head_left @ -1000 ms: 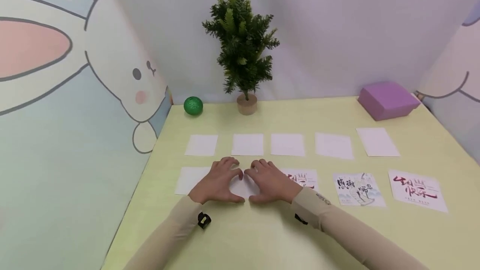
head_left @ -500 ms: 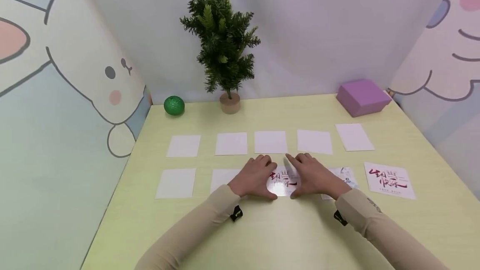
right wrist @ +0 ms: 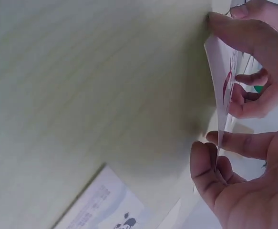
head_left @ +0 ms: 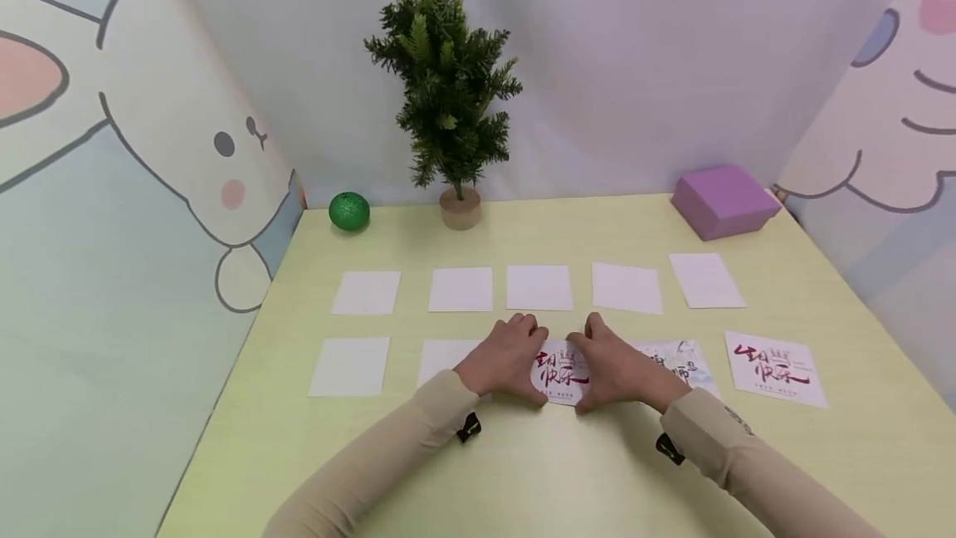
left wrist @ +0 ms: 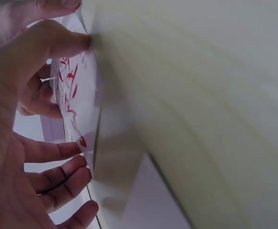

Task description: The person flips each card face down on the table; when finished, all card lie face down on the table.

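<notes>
Both hands hold a white card with red lettering (head_left: 558,372), the middle one in the near row. On its left side, my left hand (head_left: 508,359) has the thumb at the near edge and fingertips at the far edge. My right hand (head_left: 616,364) grips the other side, its fingers curled round the far corner in the right wrist view. The wrist views show the card (left wrist: 81,90) tilted, at least partly off the table. A blank white card (head_left: 441,358) lies partly under the left hand. Behind the right hand, a landscape card with black lettering (head_left: 680,364) is partly hidden.
Another red-lettered card (head_left: 777,368) lies far right, a blank card (head_left: 349,366) far left. Several blank cards, one being this card (head_left: 539,287), form the back row. Behind stand a green ball (head_left: 348,211), a small artificial tree (head_left: 456,98) and a purple box (head_left: 724,202).
Both hands have moved right from the second near-row card to the middle one. Since half a second ago, the right hand's fingers have drawn in onto the card, and its glare has faded.
</notes>
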The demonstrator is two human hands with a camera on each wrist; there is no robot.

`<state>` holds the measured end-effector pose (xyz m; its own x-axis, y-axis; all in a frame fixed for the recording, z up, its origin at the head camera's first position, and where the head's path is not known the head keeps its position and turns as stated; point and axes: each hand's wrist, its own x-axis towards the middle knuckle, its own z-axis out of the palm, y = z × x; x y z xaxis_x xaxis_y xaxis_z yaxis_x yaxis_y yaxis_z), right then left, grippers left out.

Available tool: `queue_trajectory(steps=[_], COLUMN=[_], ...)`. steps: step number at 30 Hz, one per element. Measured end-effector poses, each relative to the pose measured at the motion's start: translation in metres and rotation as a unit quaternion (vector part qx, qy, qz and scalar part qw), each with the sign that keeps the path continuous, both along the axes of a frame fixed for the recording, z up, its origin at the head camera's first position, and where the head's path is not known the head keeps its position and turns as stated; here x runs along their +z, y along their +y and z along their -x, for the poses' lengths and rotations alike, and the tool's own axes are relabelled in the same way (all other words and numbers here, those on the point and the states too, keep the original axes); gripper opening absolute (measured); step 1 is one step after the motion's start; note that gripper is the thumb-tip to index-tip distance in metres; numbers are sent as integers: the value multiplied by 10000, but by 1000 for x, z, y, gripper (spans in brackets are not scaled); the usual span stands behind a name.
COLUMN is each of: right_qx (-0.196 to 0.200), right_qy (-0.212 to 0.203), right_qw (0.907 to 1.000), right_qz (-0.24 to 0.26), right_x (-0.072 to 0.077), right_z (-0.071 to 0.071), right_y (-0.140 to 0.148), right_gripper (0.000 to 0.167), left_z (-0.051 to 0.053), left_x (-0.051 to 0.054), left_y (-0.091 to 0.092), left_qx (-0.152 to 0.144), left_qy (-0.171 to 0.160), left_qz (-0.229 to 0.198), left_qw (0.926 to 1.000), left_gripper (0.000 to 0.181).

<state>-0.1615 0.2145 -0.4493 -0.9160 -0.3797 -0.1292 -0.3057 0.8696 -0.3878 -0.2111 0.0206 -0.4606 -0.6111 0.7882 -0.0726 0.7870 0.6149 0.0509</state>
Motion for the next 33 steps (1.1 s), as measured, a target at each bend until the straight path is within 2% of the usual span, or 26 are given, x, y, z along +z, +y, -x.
queue_trajectory(steps=[3,6,9,12,14,16,19,21,22,23,24,25,28,30,31,33], right_qx=[50,172,197,43,13,13,208,316,404,506,608,696,1001,1200,1302,1456], right_qy=[232,568,808,787,656,422,114,131,221,306,433,563,875,960,953,902], right_qw=[9997,9982,9959,9909,9809,9661,9481,9471,9489,9504,9536,9585,9747,9816,9830,9836], right_qz=[-115,11,344,1093,1828,2547,3170,3190,3123,3054,2917,2707,1795,1136,879,570], right_x=[2,4,8,12,14,17,11,6,1,-1,-1,-1,0,-1,-3,-6], right_z=[-4,-7,-9,-11,-10,-12,-12,-11,-10,-9,-8,-8,-6,-5,-4,-3], right_y=[-1,-1,3,12,20,23,20,14,13,12,12,12,15,18,19,19], right_gripper=[116,126,130,134,134,132,130,122,116,106,95,83,57,49,47,44], left_z=[-5,-10,-10,-7,-4,-2,-2,-4,-4,-5,-6,-7,-8,-8,-7,-7], left_x=[-1,0,1,5,10,17,24,24,22,21,20,19,16,14,14,14], left_y=[8,16,19,15,12,10,6,1,-2,-6,-10,-14,-26,-31,-32,-32], left_qx=[-353,-796,-915,-784,-761,-743,-586,-337,-207,-96,8,121,332,350,338,246], left_qy=[245,514,684,448,-20,-643,-1538,-1973,-2118,-2200,-2232,-2186,-1774,-1481,-1376,-1294], left_qz=[-104,-357,-687,-1285,-1848,-2460,-3337,-3788,-3937,-4028,-4028,-3930,-3292,-2824,-2619,-2397], left_qw=[9990,9949,9911,9876,9798,9643,9282,9036,8943,8884,8877,8931,9268,9472,9546,9619], left_gripper=[87,94,93,93,89,83,72,69,68,69,69,68,63,59,56,53])
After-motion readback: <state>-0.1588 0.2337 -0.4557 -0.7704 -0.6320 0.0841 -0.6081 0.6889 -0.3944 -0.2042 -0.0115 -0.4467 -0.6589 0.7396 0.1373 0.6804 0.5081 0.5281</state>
